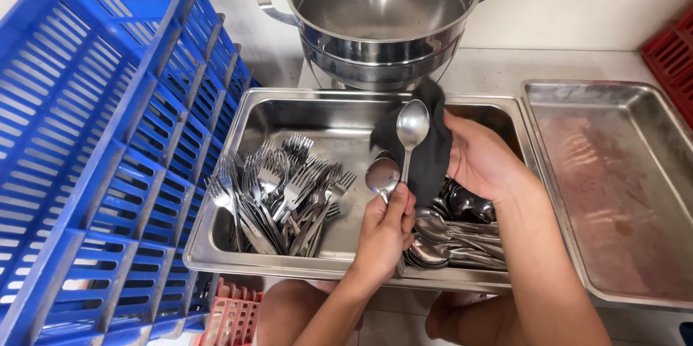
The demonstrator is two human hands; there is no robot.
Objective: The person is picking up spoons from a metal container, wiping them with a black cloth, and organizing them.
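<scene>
While both hands work over the steel tray (238,245), the scene reads so:
Left hand (386,227): fingers closed around the handle of a spoon (411,129), its bowl pointing up.
Right hand (484,162): fingers partly curled, holding a dark cloth (432,155) behind the spoon bowl.
Second spoon (382,173): just above the left hand (who holds it, I cannot tell).
Forks (278,194): piled in the tray's left half.
Spoons pile (451,234): at the right side.
Pot (382,10): behind the tray on the surface (563,64).
Blue crate (94,144): tilted, at left.
</scene>
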